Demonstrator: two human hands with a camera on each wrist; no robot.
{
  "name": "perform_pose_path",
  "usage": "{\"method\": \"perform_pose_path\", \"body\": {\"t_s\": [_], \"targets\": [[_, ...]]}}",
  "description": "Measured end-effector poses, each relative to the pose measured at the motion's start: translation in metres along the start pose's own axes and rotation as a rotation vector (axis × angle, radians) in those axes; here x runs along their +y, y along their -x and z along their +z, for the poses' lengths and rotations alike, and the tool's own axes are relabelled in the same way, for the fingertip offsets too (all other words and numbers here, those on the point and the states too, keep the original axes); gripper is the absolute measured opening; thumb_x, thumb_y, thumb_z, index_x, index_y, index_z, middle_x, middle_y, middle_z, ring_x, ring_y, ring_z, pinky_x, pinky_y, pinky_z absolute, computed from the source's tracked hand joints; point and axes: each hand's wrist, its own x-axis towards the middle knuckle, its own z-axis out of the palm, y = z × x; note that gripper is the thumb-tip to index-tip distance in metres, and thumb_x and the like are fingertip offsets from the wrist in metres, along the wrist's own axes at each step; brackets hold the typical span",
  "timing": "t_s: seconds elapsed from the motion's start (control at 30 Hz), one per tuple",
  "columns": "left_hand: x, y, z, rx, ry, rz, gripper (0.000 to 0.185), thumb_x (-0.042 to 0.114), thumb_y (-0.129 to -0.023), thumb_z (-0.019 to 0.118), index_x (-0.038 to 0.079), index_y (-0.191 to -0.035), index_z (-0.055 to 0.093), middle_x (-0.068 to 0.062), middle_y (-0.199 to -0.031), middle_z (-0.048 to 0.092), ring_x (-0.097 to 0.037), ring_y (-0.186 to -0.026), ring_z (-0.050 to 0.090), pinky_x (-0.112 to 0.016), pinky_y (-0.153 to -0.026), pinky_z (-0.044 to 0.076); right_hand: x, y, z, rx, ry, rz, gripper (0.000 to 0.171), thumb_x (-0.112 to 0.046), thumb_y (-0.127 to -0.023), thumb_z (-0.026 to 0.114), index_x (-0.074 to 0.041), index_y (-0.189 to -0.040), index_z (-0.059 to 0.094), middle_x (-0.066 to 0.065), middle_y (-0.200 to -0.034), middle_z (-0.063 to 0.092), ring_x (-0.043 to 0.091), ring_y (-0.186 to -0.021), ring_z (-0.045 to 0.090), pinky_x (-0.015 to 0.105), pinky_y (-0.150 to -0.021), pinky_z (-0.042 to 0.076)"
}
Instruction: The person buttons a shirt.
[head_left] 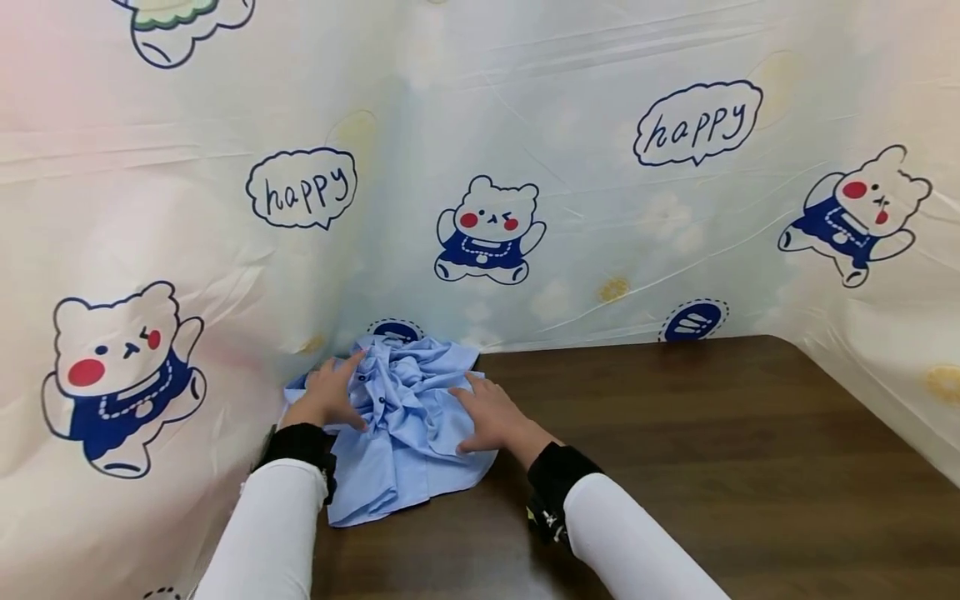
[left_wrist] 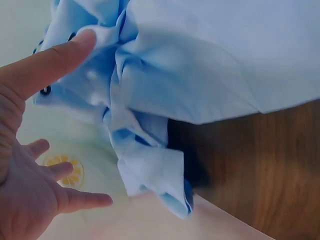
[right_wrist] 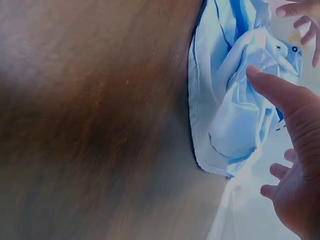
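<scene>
Light-blue cotton: one crumpled button-front shirt (head_left: 408, 417) with dark buttons, bunched in a heap at the far left corner of the dark brown wood-grain desk (head_left: 712, 450), its upper edge against the pale plastic sheet printed with cartoon bears and "happy" speech bubbles (head_left: 480, 150) that walls the desk on three sides. Left hand (head_left: 330, 393): lies flat on the left part of the heap, fingers (left_wrist: 55, 60) straight and spread, gripping nothing. Right hand (head_left: 495, 417): lies flat on the right part of the heap, fingers (right_wrist: 277, 90) extended, pinching nothing. Both arms in white sleeves (head_left: 637, 542) with black wrist bands (head_left: 555, 479). One shirt fold overhangs the desk's left edge in the left wrist view.
</scene>
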Motion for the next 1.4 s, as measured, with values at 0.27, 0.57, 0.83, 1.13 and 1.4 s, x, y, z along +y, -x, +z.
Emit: {"method": "perform_pose_path", "body": {"t_s": [0.27,0.57,0.83,1.13,1.4], "targets": [[0.008,-0.009,0.016,-0.056,0.020,-0.061,0.128,0.026,-0.055,0.097,0.019,-0.156,0.018,-0.041,-0.151,-0.004,-0.070,-0.128,0.013,-0.079,-0.094,0.024,0.002,-0.021,0.012,-0.053,-0.162,0.098,0.093,-0.045,-0.078,0.081,-0.018,-0.153,0.032,0.017,-0.160,0.017,0.038,-0.145,0.018,0.052,-0.114,0.022],[0.011,-0.021,0.048,-0.148,0.062,-0.154,0.126,0.031,-0.053,0.098,0.026,-0.155,0.025,-0.034,-0.155,-0.006,-0.064,-0.132,0.018,-0.079,-0.091,0.028,0.002,-0.034,0.019,-0.183,-0.158,0.188,0.086,-0.044,-0.077,0.082,-0.032,-0.150,0.037,0.012,-0.160,0.017,0.038,-0.144,0.020,0.055,-0.108,0.031],[0.012,-0.025,0.065,-0.193,0.019,-0.137,0.114,0.023,-0.053,0.098,0.021,-0.150,0.037,-0.034,-0.154,0.007,-0.061,-0.131,0.023,-0.076,-0.090,0.034,0.016,-0.051,0.046,-0.274,-0.018,0.190,0.069,-0.051,-0.076,0.080,-0.037,-0.139,0.054,0.011,-0.151,0.038,0.034,-0.138,0.033,0.049,-0.104,0.039],[0.016,-0.026,0.063,-0.196,0.017,-0.114,0.108,0.017,-0.055,0.097,0.020,-0.147,0.042,-0.033,-0.154,0.012,-0.058,-0.131,0.027,-0.073,-0.092,0.035,-0.004,-0.035,0.019,-0.282,0.057,0.141,0.068,-0.050,-0.080,0.077,-0.030,-0.141,0.053,0.008,-0.145,0.046,0.032,-0.133,0.040,0.043,-0.105,0.039],[0.015,-0.021,0.068,-0.203,0.027,-0.077,0.105,0.019,-0.054,0.097,0.021,-0.145,0.045,-0.031,-0.153,0.015,-0.056,-0.132,0.028,-0.070,-0.095,0.036,-0.005,-0.027,0.021,-0.298,0.119,0.126,0.069,-0.055,-0.081,0.074,-0.032,-0.141,0.052,0.007,-0.142,0.048,0.031,-0.130,0.042,0.044,-0.101,0.042]]}}
